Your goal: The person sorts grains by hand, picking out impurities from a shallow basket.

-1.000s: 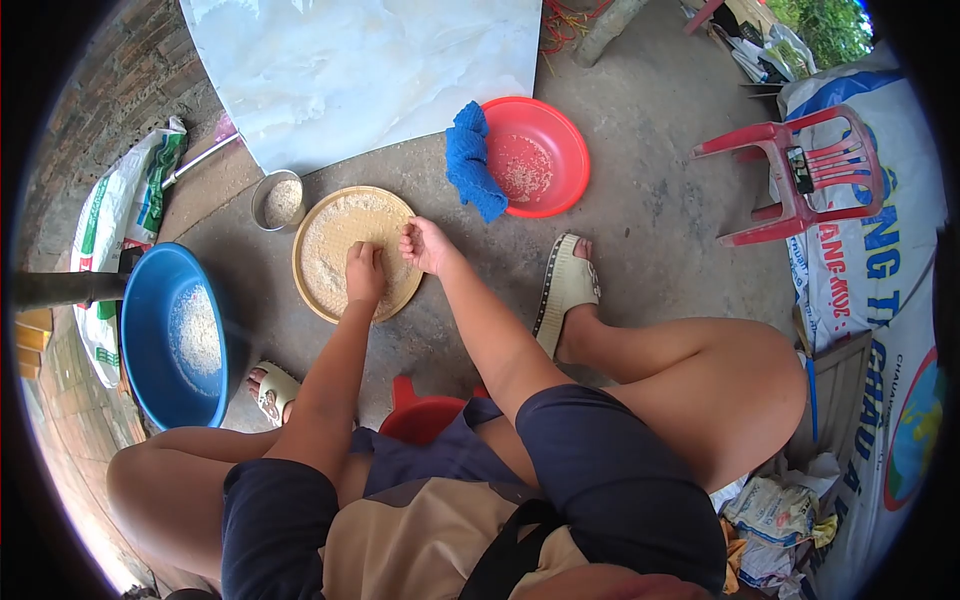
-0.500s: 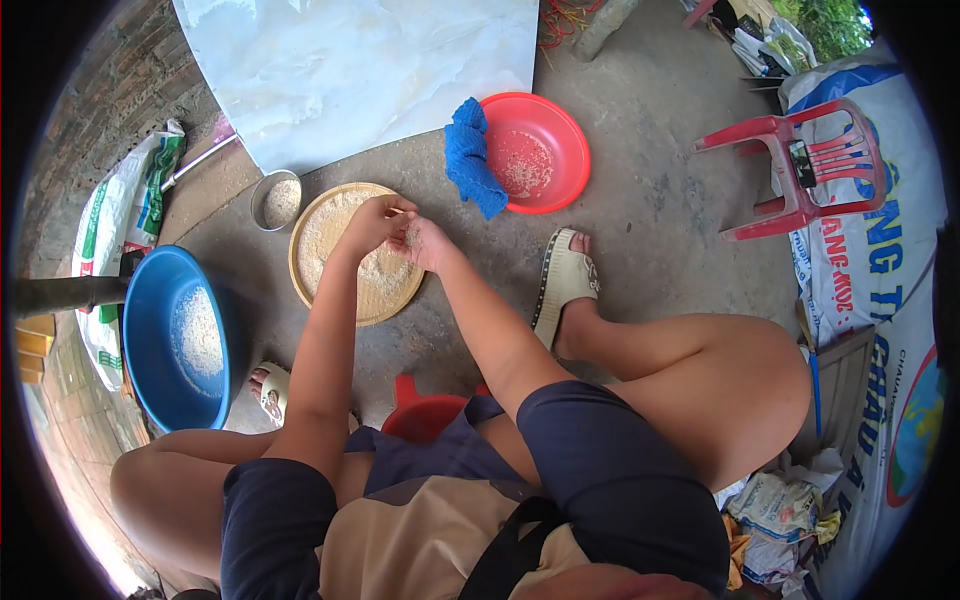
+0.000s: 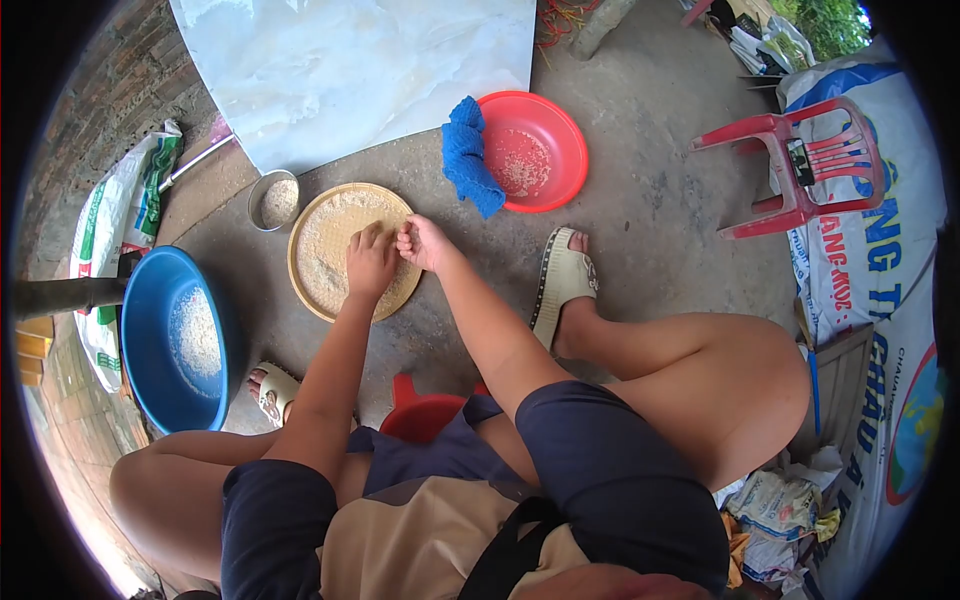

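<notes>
A round woven tray [image 3: 294, 250] lies on the floor in front of me, with pale, rice-like grains [image 3: 326, 240] spread over it. My left hand [image 3: 371, 258] reaches over the tray's right half, palm down, fingers apart on or just above the grains. Beside it, at the tray's right rim, my right hand [image 3: 422, 244] is closed with its fingers curled in; whatever it holds is hidden. Just behind the tray on the left stands a small metal bowl [image 3: 259, 205] with similar grains inside.
A blue basin [image 3: 135, 345] with grains is at left. A red basin [image 3: 572, 150] with scattered grains stands behind right, a blue cloth [image 3: 468, 160] over its rim. Farther back lies a marbled sheet [image 3: 360, 70]. A red plastic chair [image 3: 780, 160] and printed sacks [image 3: 880, 270] are at right.
My left hand has left my right palm and come down over the tray, its fingers spreading. My right hand, palm up with grains in it before, has closed.
</notes>
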A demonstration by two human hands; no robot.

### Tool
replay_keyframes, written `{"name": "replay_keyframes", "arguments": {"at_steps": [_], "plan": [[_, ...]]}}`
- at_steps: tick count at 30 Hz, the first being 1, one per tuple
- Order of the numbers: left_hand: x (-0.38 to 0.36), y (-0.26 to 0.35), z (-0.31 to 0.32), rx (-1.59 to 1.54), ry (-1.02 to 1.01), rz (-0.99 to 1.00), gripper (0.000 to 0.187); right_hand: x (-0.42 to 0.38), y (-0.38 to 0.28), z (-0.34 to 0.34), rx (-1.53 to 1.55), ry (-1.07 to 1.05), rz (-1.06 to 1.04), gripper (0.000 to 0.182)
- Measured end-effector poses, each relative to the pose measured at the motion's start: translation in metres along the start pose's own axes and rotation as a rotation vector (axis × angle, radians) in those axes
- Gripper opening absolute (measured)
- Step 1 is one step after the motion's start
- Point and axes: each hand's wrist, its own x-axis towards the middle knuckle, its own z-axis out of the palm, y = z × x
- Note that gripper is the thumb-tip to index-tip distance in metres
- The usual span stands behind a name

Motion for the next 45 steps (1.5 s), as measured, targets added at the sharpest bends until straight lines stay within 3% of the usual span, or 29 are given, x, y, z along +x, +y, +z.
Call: {"name": "replay_keyframes", "arguments": {"at_steps": [12, 22, 26, 30, 33, 35, 37, 39, 40, 42, 43, 44, 45], "plan": [[-0.021, -0.010, 0.006, -0.201, -0.004, -0.001, 0.008, -0.003, 0.000, 0.005, -0.016, 0.009, -0.026, 0.030], [-0.007, -0.014, 0.009, -0.235, 0.021, -0.106, 0.007, 0.001, 0.002, 0.001, -0.038, 0.031, -0.038, 0.028], [0.022, -0.011, -0.001, -0.304, 0.145, -0.222, 0.006, -0.001, 0.004, 0.002, -0.082, 0.080, -0.075, 0.027], [0.054, -0.002, -0.017, -0.593, 0.050, -0.344, 0.008, 0.001, 0.006, 0.006, -0.051, 0.106, -0.086, 0.033], [0.070, 0.007, -0.035, -0.956, -0.460, -0.358, 0.012, 0.001, 0.005, 0.010, -0.031, 0.125, -0.108, 0.033], [0.075, 0.019, -0.046, -0.825, -0.527, -0.362, 0.015, 0.003, 0.006, 0.010, -0.030, 0.073, -0.213, 0.033], [0.072, 0.024, -0.044, -0.692, -0.591, -0.366, 0.018, 0.003, 0.007, 0.012, -0.006, 0.119, -0.184, 0.032], [0.064, 0.024, -0.030, -0.882, -0.242, -0.627, 0.027, 0.007, 0.007, 0.012, 0.018, 0.166, -0.158, 0.031], [0.059, 0.017, -0.016, -0.884, -0.243, -0.627, 0.027, 0.014, 0.007, 0.011, 0.006, 0.202, -0.152, 0.031], [0.049, 0.003, 0.007, -1.043, -0.068, -0.972, 0.031, 0.022, 0.014, 0.015, -0.007, 0.240, -0.142, 0.032], [0.047, 0.000, 0.012, -1.197, -0.071, -1.123, 0.032, 0.021, 0.019, 0.026, -0.116, 0.367, -0.286, 0.034], [0.045, -0.003, 0.016, -1.195, -0.067, -1.125, 0.032, 0.019, 0.023, 0.036, -0.227, 0.493, -0.429, 0.036], [0.042, -0.010, 0.024, -1.545, -0.084, -1.227, 0.033, 0.008, 0.026, 0.055, -0.330, 0.477, -0.532, 0.040]]}}
